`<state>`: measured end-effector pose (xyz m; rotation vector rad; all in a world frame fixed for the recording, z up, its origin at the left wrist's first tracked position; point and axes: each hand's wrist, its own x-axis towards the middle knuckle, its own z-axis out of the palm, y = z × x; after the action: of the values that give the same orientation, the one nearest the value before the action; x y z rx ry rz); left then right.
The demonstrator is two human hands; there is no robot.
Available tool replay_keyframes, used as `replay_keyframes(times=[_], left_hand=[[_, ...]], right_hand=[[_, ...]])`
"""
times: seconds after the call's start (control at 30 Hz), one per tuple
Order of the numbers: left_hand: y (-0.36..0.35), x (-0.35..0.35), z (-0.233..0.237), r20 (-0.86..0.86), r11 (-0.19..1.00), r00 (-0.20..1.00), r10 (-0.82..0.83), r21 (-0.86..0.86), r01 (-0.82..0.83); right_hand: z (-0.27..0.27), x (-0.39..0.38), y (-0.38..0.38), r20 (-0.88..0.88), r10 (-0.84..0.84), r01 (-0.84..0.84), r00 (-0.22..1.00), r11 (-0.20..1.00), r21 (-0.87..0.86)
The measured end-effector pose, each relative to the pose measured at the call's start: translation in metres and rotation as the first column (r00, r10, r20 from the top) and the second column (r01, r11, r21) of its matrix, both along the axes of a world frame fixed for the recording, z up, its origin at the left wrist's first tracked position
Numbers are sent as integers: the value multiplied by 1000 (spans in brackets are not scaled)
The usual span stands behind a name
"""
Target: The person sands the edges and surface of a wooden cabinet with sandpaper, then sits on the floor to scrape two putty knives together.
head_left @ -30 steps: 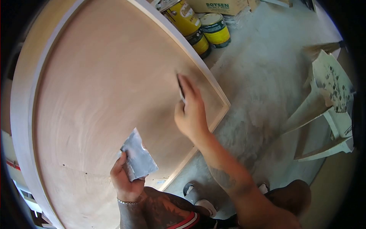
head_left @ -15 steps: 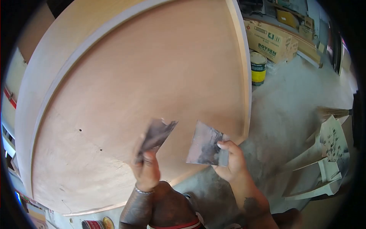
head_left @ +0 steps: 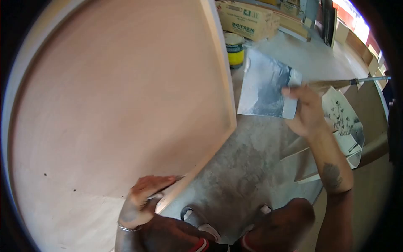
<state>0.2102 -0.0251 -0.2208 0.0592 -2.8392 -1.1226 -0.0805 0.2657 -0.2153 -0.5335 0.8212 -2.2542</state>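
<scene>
A flat, roughly square putty spreader (head_left: 262, 90), smeared grey and dark, is pinched between the thumb and fingers of my right hand (head_left: 308, 107). I hold it up over the floor, off the panel's right side. My left hand (head_left: 147, 191) is low at the near edge of the large curved wooden panel (head_left: 126, 96), fingers pointing right along the rim. Only a thin sliver of a second putty spreader (head_left: 179, 178) shows past those fingertips; the rest is hidden under the hand. Small dark spots mark the panel's lower left.
Beyond the panel's right rim stand a yellow and dark paint can (head_left: 235, 52) and a cardboard box (head_left: 245, 21). On the right are a broom (head_left: 336, 83) and pale, stained board pieces (head_left: 342, 111). My feet are on the grey concrete floor (head_left: 235, 168) below.
The view has swung right. My left hand has gone down to the panel's near rim, its spreader now nearly edge-on. My right hand has moved up and right, away from the left, with its spreader.
</scene>
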Motion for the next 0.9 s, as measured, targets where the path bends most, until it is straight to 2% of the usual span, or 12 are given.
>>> replay_keyframes(times=[0.03, 0.07, 0.1, 0.17, 0.23, 0.27, 0.3, 0.37, 0.5, 0.57, 0.63, 0.9], left_hand=[[1, 5, -2, 38, 984, 998, 49, 170, -55], [5, 11, 4, 99, 957, 987, 125, 250, -146], [10, 14, 9, 165, 919, 967, 195, 314, -239], [6, 30, -1, 143, 908, 950, 278, 284, -309], [9, 43, -20, 147, 874, 910, 388, 256, -414], [2, 52, -29, 173, 843, 888, 426, 282, -459], [-3, 58, -32, 220, 835, 862, 457, 227, -501], [-10, 66, -38, 218, 818, 842, 493, 215, -534], [-20, 78, -42, 183, 774, 868, 461, 396, -494], [-19, 82, -42, 162, 776, 861, 482, 377, -505], [-19, 82, -41, 145, 771, 847, 511, 358, -527], [-41, 106, -39, 67, 801, 875, 479, 374, -468]], right_hand=[[-14, 1, 7, -129, -122, 135, 984, 986, 95], [-53, -1, 16, -129, -222, 238, 966, 964, 122], [-99, -1, 18, -101, -238, 250, 966, 960, 129], [-184, 4, 16, -188, -448, 486, 874, 810, 328], [-226, 15, -13, -280, -539, 607, 795, 684, 405], [-243, 17, -20, -346, -502, 609, 793, 621, 494], [-258, 14, -31, -402, -456, 606, 794, 550, 574], [-287, 4, -58, -643, -566, 839, 515, 486, 244], [-296, -10, -77, -647, -585, 859, 489, 452, 241], [-291, -12, -84, -746, -533, 901, 400, 377, 214], [-291, -10, -90, -744, -535, 899, 401, 388, 205], [-291, -5, -121, -782, -546, 951, 302, 226, 210]])
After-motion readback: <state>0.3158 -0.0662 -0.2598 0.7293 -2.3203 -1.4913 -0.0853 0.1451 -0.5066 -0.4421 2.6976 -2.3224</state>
